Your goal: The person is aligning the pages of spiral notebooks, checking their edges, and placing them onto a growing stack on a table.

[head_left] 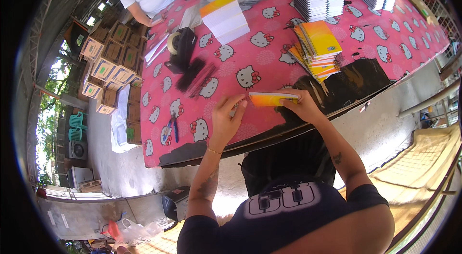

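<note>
- Orange-yellow notebook: centre of frame, held edge-on just above the pink patterned tablecloth.
- Left hand: fingers curled, fingertips pinching the notebook's left end.
- Right hand: closed on its right end.
- Fanned stack of matching notebooks: upper right of centre.

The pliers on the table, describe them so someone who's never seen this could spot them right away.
On the pink cartoon-cat tablecloth, look near the edge left of the left hand. The pliers lie there alone, the only blue-handled tool, apart from the black combs.
</note>
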Action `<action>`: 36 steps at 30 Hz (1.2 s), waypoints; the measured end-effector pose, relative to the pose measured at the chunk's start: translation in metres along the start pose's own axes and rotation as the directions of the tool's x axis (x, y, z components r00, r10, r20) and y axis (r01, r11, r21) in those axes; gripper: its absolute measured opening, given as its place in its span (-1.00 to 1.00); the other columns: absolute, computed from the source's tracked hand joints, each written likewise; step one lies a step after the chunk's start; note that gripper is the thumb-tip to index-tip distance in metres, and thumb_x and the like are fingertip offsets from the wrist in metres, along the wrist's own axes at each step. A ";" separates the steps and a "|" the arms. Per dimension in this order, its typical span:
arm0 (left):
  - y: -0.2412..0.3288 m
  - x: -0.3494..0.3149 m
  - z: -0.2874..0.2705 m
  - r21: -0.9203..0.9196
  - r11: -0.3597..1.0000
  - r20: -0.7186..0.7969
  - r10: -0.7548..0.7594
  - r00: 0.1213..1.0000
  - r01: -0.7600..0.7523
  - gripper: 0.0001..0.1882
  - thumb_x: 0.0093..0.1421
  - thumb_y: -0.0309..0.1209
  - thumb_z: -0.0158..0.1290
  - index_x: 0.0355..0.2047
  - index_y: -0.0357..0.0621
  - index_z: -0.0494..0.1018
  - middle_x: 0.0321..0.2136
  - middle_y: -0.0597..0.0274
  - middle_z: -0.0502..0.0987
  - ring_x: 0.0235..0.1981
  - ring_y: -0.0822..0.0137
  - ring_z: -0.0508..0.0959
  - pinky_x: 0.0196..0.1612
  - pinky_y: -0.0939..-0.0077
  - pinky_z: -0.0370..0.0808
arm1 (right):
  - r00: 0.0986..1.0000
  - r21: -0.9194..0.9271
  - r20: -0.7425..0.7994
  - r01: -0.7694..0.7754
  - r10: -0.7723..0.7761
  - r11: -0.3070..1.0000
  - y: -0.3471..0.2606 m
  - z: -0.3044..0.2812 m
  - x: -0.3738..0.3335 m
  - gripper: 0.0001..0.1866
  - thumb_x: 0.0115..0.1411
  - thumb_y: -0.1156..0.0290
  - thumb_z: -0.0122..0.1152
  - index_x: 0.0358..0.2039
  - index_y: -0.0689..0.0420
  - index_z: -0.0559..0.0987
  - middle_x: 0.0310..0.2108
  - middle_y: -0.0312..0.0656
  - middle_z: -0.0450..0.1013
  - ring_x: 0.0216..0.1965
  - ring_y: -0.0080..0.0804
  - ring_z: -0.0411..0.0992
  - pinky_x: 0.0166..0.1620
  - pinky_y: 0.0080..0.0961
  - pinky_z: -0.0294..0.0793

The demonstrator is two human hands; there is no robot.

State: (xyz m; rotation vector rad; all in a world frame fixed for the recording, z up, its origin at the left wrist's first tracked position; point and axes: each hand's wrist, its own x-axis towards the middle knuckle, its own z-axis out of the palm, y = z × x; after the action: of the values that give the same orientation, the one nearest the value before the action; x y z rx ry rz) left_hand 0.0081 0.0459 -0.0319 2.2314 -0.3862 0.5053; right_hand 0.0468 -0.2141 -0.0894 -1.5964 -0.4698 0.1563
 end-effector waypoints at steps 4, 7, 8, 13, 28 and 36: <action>-0.008 -0.006 0.001 0.009 1.000 -0.040 -0.021 0.999 0.021 -0.83 0.22 -0.48 0.22 -0.18 -0.22 0.63 -0.41 0.11 0.62 -0.49 0.28 0.58 -0.38 0.44 0.52 | 0.999 0.026 -0.009 0.034 -0.034 0.999 0.004 0.003 -0.001 -0.68 0.27 0.58 0.21 0.04 0.24 0.60 -0.20 -0.20 0.62 -0.20 -0.61 0.52 -0.07 -0.57 0.51; -0.002 -0.001 0.002 0.047 0.996 -0.009 -0.070 0.997 0.071 -0.83 0.21 -0.49 0.23 -0.18 -0.21 0.62 -0.39 0.10 0.61 -0.50 0.28 0.59 -0.38 0.42 0.53 | 0.998 0.015 -0.010 0.055 -0.055 0.998 0.003 0.002 -0.001 -0.68 0.28 0.59 0.20 0.05 0.25 0.60 -0.20 -0.21 0.62 -0.20 -0.61 0.52 -0.08 -0.57 0.51; -0.006 0.001 0.003 0.041 0.998 -0.023 -0.037 0.999 0.038 -0.81 0.21 -0.50 0.23 -0.16 -0.22 0.62 -0.38 0.10 0.60 -0.47 0.30 0.58 -0.38 0.46 0.51 | 0.999 0.029 -0.011 0.052 -0.052 0.998 0.003 0.002 -0.002 -0.68 0.28 0.59 0.20 0.05 0.25 0.60 -0.21 -0.22 0.62 -0.21 -0.60 0.53 -0.08 -0.57 0.51; -0.020 0.003 0.008 0.046 0.995 -0.026 0.088 0.996 -0.087 -0.74 0.19 -0.54 0.24 -0.10 -0.22 0.56 -0.33 0.11 0.58 -0.39 0.34 0.59 -0.32 0.49 0.50 | 0.999 0.058 0.036 -0.014 0.011 0.998 -0.002 0.001 0.000 -0.71 0.31 0.57 0.20 0.03 0.30 0.60 -0.11 -0.20 0.60 -0.13 -0.58 0.51 -0.02 -0.58 0.51; -0.020 0.033 -0.005 0.081 0.996 0.447 -0.058 0.892 0.024 -0.73 0.25 -0.43 0.22 -0.06 -0.20 0.52 -0.31 0.12 0.54 -0.38 0.30 0.59 -0.34 0.45 0.49 | 0.996 0.024 0.027 0.079 -0.080 0.997 0.005 0.000 0.000 -0.69 0.28 0.59 0.18 0.05 0.21 0.61 -0.25 -0.21 0.63 -0.25 -0.56 0.58 -0.10 -0.54 0.54; -0.014 0.031 0.006 0.304 0.927 0.356 0.101 0.929 -0.218 -0.63 0.27 -0.27 0.17 0.01 -0.19 0.48 -0.12 0.07 0.50 -0.11 0.09 0.54 -0.05 0.21 0.46 | 0.998 0.019 0.020 0.059 -0.060 0.998 -0.001 0.000 0.000 -0.69 0.28 0.59 0.18 0.04 0.21 0.61 -0.24 -0.21 0.63 -0.24 -0.57 0.57 -0.09 -0.55 0.53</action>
State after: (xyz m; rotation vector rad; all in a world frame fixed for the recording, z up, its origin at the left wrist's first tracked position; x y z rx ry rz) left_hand 0.0426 0.0472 -0.0297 2.6454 -0.7119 0.2882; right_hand 0.0461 -0.2139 -0.0887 -1.5619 -0.5300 0.1317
